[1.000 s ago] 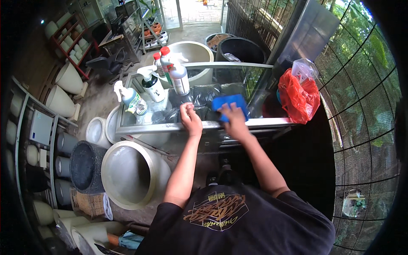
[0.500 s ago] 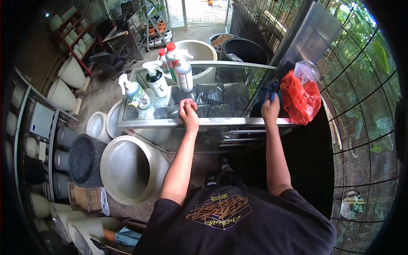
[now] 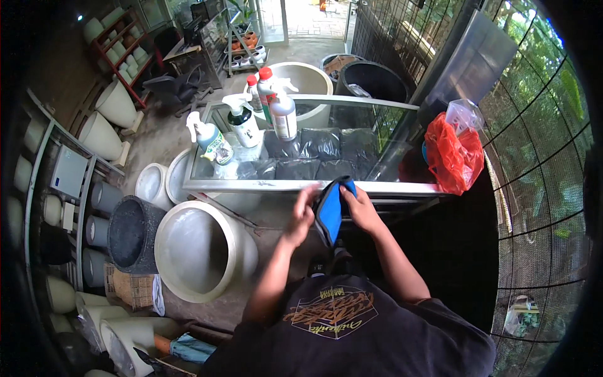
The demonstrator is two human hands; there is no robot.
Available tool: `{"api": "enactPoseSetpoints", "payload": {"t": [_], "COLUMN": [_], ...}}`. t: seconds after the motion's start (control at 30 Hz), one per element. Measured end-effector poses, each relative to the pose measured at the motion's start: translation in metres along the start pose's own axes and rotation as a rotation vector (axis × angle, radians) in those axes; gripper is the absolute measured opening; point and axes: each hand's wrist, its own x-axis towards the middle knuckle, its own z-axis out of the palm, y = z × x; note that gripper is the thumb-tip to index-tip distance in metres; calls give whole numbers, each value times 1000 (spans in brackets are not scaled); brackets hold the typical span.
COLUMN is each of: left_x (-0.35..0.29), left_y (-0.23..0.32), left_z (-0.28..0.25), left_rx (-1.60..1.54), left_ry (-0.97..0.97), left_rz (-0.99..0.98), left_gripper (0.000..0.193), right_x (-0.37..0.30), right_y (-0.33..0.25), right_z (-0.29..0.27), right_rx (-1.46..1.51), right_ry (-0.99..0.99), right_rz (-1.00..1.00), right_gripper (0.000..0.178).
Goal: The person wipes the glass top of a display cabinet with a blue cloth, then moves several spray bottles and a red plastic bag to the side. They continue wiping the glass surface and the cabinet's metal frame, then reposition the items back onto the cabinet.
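Note:
A blue cloth [image 3: 330,217] with a dark edging hangs folded in front of my body, just on the near side of the glass case. My right hand [image 3: 361,208] is closed on its upper right corner. Beside the cloth's left edge is my left hand [image 3: 303,217], its fingers smeared by motion; whether they touch the cloth I cannot make out. Beyond both hands, the glass display case [image 3: 264,185] has a metal-framed top. Several black plastic packets [image 3: 320,143] show through its glass.
Spray bottles [image 3: 244,122] and a red-capped bottle [image 3: 266,81] stand on the case's left side. A red plastic bag [image 3: 457,157] sits at its right end. Large pots [image 3: 188,251] crowd the floor at left. Wire mesh [image 3: 540,207] runs along the right.
My right hand has brought the blue cloth from beside the red bag to the middle, in front of the case. My left hand has moved down and right, next to the cloth.

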Motion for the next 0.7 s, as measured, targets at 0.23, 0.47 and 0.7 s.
{"api": "enactPoseSetpoints", "payload": {"t": [0.23,0.47,0.7], "left_x": [-63,-50,-45], "left_y": [5,-5,-8], "left_z": [11,9,-15], "left_rx": [22,-251,-204], "left_ry": [8,144,334], "left_rz": [-609,-617,-606], "left_gripper": [42,21,18], "right_x": [-51,-27,53], "right_y": [24,-7,79], "right_z": [-13,-79,-140], "right_rx": [24,-239,-1314], "right_ry": [-147,227,445], "right_rz": [452,240,-60], "right_gripper": [40,31,61]}}
